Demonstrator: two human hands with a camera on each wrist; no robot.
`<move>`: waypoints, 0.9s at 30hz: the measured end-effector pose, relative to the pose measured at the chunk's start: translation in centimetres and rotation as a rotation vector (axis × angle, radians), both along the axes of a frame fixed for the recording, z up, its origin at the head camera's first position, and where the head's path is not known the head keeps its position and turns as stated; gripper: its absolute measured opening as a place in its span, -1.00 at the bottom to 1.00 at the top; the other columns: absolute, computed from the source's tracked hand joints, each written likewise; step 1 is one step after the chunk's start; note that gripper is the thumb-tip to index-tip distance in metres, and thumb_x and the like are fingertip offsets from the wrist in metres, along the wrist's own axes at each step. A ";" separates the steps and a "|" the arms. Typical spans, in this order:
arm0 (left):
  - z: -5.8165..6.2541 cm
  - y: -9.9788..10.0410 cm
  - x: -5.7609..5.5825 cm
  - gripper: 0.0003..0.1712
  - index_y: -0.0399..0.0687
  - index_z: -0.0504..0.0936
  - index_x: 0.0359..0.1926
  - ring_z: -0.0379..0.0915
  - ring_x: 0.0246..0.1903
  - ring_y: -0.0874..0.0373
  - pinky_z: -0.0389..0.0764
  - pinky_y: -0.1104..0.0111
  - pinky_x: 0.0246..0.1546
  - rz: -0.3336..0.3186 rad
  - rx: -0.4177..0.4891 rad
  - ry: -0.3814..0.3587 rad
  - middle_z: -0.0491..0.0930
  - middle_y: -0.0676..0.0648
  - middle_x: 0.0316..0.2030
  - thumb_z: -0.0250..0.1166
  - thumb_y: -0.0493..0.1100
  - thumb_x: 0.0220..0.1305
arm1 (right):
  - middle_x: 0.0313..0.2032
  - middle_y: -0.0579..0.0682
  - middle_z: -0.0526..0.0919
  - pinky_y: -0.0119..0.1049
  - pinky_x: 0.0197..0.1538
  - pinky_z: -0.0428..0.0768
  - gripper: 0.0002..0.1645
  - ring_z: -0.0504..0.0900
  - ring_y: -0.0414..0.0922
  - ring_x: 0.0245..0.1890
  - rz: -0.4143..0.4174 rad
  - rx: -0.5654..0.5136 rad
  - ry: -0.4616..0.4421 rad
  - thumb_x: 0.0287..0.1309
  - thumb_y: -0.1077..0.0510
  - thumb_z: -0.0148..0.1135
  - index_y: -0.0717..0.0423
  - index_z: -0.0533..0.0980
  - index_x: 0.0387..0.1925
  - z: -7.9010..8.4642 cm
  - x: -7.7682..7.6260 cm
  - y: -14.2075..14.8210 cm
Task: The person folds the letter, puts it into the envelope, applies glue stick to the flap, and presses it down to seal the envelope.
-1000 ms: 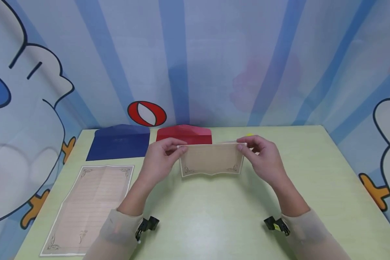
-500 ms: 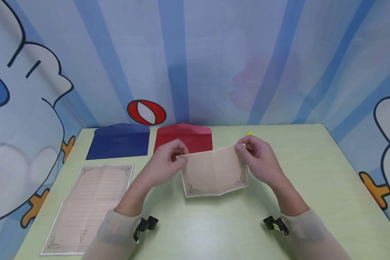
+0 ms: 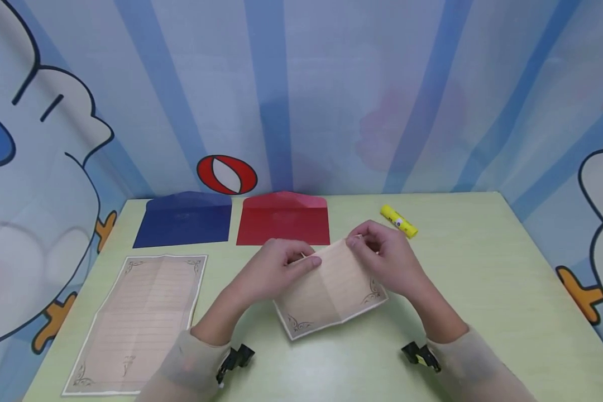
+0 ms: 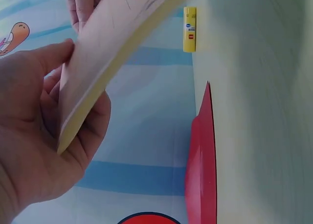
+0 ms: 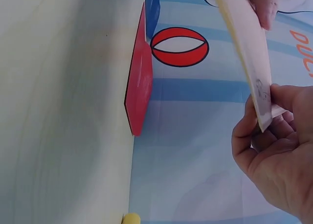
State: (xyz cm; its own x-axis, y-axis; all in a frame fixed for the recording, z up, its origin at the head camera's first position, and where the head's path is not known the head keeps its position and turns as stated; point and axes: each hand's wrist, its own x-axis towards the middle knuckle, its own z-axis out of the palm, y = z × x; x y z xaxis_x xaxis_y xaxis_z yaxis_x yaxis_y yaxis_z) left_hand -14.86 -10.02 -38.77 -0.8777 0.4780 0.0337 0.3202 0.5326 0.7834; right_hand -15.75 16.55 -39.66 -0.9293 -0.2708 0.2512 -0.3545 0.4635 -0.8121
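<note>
Head view: I see left hand [image 3: 271, 271] and right hand [image 3: 389, 259] above the desk [image 3: 497, 279], fingers [image 3: 296, 245] of both pinching folded letter paper [image 3: 329, 290]. Red envelope [image 3: 283, 226] lies beyond.

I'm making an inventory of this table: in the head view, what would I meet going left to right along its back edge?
Blue envelope, red envelope, yellow tube.

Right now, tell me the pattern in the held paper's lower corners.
The held paper shows dark, curling scrollwork there, best seen in the head view.
</note>
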 end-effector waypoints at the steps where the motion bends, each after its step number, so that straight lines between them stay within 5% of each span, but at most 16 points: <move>1: 0.0 0.0 0.0 -0.87 0.18 0.82 -0.07 0.59 -0.39 0.15 0.66 0.23 -0.33 -0.005 -0.009 0.008 0.68 0.18 -0.40 0.38 -0.01 0.49 | -0.33 -0.05 0.74 -0.30 -0.41 0.63 -0.94 0.65 -0.09 -0.45 -0.006 0.002 0.008 0.46 0.21 0.34 0.10 0.68 -0.11 0.0 0.0 -0.1; 9: 0.1 -0.6 -0.1 -0.86 0.17 0.82 -0.04 0.58 -0.34 0.14 0.65 0.23 -0.30 -0.011 -0.007 0.001 0.67 0.17 -0.34 0.34 -0.09 0.53 | -0.29 -0.03 0.78 -0.35 -0.29 0.64 -0.81 0.69 -0.10 -0.36 -0.037 -0.072 0.016 0.41 0.15 0.41 0.12 0.70 -0.02 0.1 -0.3 0.4; 14: 0.1 -0.9 -0.3 -0.85 0.14 0.80 -0.03 0.59 -0.38 0.07 0.67 0.18 -0.35 0.126 0.120 0.022 0.67 0.08 -0.36 0.30 -0.10 0.56 | -0.26 0.04 0.80 -0.34 -0.18 0.65 -0.58 0.74 -0.09 -0.26 -0.021 -0.196 -0.104 0.41 0.14 0.43 0.18 0.58 0.20 0.2 -0.9 1.6; 21: 0.0 -0.6 -0.6 -0.78 -0.02 0.78 0.03 0.65 -0.40 -0.01 0.70 0.19 -0.36 0.379 0.382 0.038 0.72 -0.05 -0.35 0.27 -0.08 0.58 | -0.23 0.06 0.80 -0.22 -0.09 0.68 -0.51 0.73 -0.06 -0.26 0.020 -0.371 -0.338 0.42 0.11 0.42 0.24 0.48 0.22 0.0 -1.1 1.7; 27: -0.7 0.4 -0.6 -0.77 -0.02 0.76 -0.01 0.67 -0.41 -0.02 0.72 0.24 -0.36 0.464 0.470 0.019 0.72 -0.07 -0.37 0.27 -0.02 0.58 | -0.19 0.10 0.79 -0.26 -0.10 0.71 -0.25 0.71 -0.07 -0.26 0.022 -0.418 -0.337 0.45 0.18 0.37 0.13 0.24 0.51 -0.3 -0.7 0.3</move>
State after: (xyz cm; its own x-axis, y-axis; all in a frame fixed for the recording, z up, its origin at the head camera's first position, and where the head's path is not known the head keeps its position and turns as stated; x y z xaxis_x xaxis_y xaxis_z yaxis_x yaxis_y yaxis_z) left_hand -15.45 -9.57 -39.48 -0.9862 -0.0193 0.1641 0.1559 0.2217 0.9626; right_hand -16.48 16.83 -39.91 -0.9723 -0.2318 0.0304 -0.0483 0.0720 -0.9962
